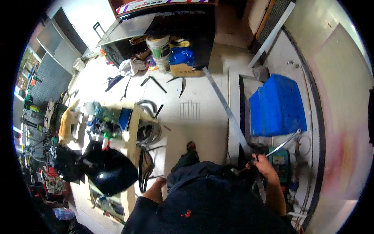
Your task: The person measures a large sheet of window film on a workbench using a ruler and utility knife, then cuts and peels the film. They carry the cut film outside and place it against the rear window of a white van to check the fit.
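Note:
My right hand point(261, 165) is closed on metal where a long flat silver bar point(222, 97) and a shorter silver rod point(282, 144) meet. The long bar slants from the dark bench toward me and passes behind my hand; the rod points up and right, and I cannot tell whether they are joined. My left hand point(158, 183) hangs low beside my dark clothing, near black curved pieces point(145, 163) at the side of a cream table point(132, 124); its fingers are too small and hidden to read.
A blue crate point(278, 105) and green machine point(278, 163) lie right. The cream table bears a black bag point(113, 171) and bottles. Ahead are a dark bench point(187, 27), buckets point(159, 48), a cardboard box point(185, 71) and a floor grate point(189, 110). Cluttered tools point(50, 179) line the left.

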The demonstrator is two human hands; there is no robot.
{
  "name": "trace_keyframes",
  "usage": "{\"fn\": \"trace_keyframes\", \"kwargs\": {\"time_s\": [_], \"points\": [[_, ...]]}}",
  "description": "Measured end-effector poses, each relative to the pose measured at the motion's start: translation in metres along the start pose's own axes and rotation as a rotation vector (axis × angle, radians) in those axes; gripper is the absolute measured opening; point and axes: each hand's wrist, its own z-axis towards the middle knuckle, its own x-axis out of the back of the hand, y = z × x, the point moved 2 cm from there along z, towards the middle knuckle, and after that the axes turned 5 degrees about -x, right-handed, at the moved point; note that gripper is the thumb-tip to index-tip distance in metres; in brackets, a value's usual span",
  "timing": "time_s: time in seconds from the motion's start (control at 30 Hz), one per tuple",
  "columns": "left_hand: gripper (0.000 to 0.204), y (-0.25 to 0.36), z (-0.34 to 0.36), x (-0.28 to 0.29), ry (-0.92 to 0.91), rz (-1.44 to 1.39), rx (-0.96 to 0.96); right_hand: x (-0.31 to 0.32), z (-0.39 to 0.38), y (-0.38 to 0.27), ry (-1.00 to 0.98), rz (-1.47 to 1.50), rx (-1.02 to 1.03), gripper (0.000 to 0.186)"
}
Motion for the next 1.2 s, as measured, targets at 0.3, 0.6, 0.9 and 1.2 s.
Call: {"fn": "trace_keyframes", "kwargs": {"time_s": [0.3, 0.6, 0.9, 1.2], "points": [[0.021, 0.264, 0.19, 0.522, 0.578, -0.015, -0.314, 0.109, 0.198, -0.174, 0.222, -0.674, 0.051, 0.014], [0.033, 0.497, 0.261, 0.741, 0.495, -1.353, -0.452, 0.2, 0.474, -0.444, 0.021, -0.527, -0.065, 0.02], [0.043, 0.554, 0.355, 0.901, 0.726, -1.519, -0.425, 0.192, 0.779, -0.683, -0.382, -0.74, 0.097, 0.018], [0.063, 0.532, 0.452, 1.004, 1.16, -1.653, -0.052, 0.094, 1.005, -0.783, -0.64, -0.67, 0.066, 0.02]]}}
